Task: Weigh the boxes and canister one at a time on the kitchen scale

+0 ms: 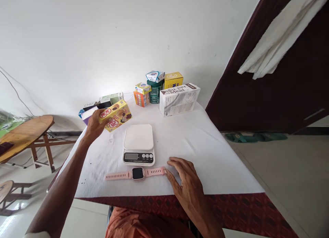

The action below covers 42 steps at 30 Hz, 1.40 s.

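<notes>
Biscuit box is tilted in the left hand in the head view, thumb and fingers closed around its left end. Right of that grip and nearer the person stands the scale; nearer still lies the watch. The right hand rests with fingers spread, thumb at the watch's right end; whether they touch, I cannot tell.

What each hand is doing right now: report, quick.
Left hand: closed on the yellow box with red logos.
Right hand: open, holding nothing, thumb at the end of the pink watch strap; contact cannot be told.
</notes>
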Motion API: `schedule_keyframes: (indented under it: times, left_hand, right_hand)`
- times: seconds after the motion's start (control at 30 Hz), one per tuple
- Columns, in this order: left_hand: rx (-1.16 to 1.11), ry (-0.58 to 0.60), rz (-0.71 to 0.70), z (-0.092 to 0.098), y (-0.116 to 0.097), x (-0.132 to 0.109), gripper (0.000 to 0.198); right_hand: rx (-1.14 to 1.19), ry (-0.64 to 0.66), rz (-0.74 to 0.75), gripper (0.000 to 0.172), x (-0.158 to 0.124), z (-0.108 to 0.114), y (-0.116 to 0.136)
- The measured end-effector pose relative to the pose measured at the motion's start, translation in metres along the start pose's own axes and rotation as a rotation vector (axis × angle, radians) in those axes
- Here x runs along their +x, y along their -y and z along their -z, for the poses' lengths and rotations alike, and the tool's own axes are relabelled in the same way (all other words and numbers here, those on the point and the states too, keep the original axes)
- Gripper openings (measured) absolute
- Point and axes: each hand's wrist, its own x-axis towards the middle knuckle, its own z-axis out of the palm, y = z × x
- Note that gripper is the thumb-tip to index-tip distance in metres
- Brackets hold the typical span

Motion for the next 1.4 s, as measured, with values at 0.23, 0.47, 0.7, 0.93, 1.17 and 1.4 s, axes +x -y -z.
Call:
schedule_keyframes:
  times: [0.23, 0.47, 0.7, 0.93, 1.17, 1.4]
  left_hand:
    - [0.066, -0.015, 0.157, -0.007, 0.048, 0.009, 0.049]
    - [0.065, 0.018, 0.056, -0.022, 0.035, 0.016, 0.048]
    - [0.152, 0.043, -0.088, -0.040, 0.016, 0.037, 0.045]
    - [0.486, 0.030, 0.005, -0.040, 0.016, 0.055, 0.033]
    - [0.499, 0.054, -0.022, -0.041, 0.014, 0.053, 0.041]
    - [0.481, 0.056, -0.041, -0.039, 0.013, 0.046, 0.060]
  right_hand:
    - [0.001, 0.020, -0.012, 0.021, 0.000, 0.001, 0.000]
    - [0.009, 0.018, -0.019, 0.021, 0.001, 0.001, 0.001]
    - [0.005, 0.019, -0.023, 0.021, 0.001, 0.002, 0.003]
    - [0.018, 0.022, -0.033, 0.021, 0.001, 0.002, 0.002]
    - [0.033, 0.031, -0.048, 0.022, 0.001, 0.004, 0.003]
    - [0.021, 0.015, -0.032, 0.021, 0.002, 0.003, 0.004]
